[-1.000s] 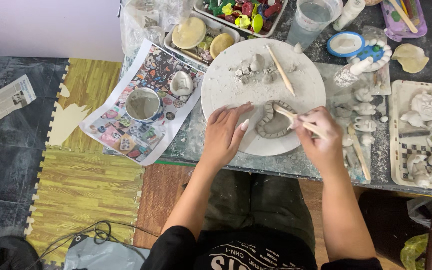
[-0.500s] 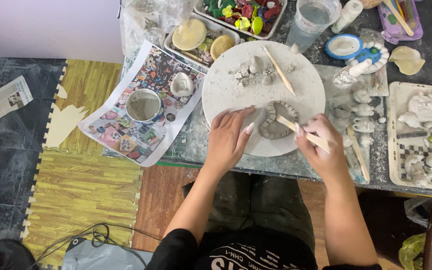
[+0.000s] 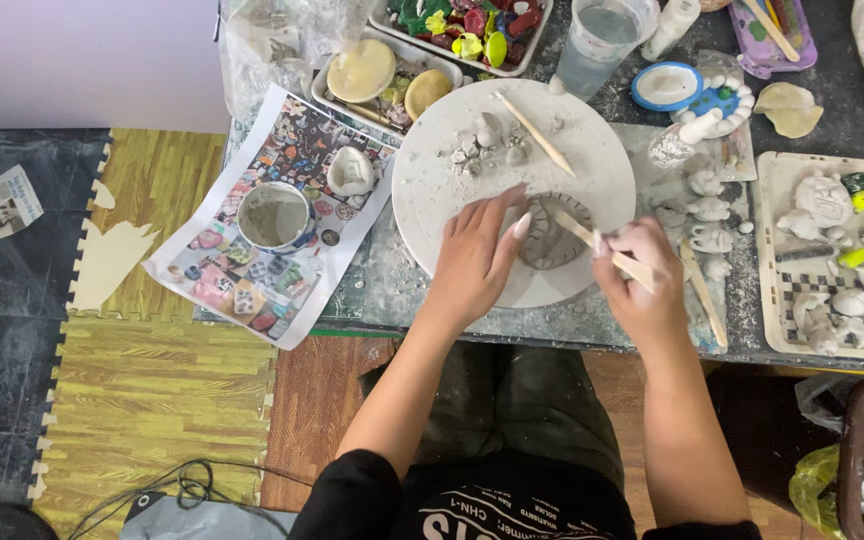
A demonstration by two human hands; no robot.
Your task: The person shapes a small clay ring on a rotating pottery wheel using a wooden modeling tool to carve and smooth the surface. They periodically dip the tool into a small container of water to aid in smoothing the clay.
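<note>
Two hands work over a round white board (image 3: 432, 190) on a cluttered table (image 3: 852, 120). At far left, a printed sheet (image 3: 222, 270) overhangs the table edge and bears a small cup of grey slip (image 3: 274, 215) and a pale shell-like piece (image 3: 350, 172). Next, the left hand (image 3: 477, 255) lies flat and open on the board, fingertips touching the grey clay piece (image 3: 550, 232), which sits on the board's near right part. The right hand (image 3: 640, 285) is closed around a wooden modelling stick (image 3: 602, 245), its tip on the clay. Compared with the earlier views, the left hand has closed in against the piece and the stick has shifted onto its upper rim, so shaping appears to continue with the piece now braced. A second stick (image 3: 534, 132) and clay crumbs (image 3: 487, 145) occupy the board's far half. Rightward, small clay figures (image 3: 707, 210) and a tray of figures (image 3: 832, 250) crowd the right hand closely; open room remains on the board's left part.
</note>
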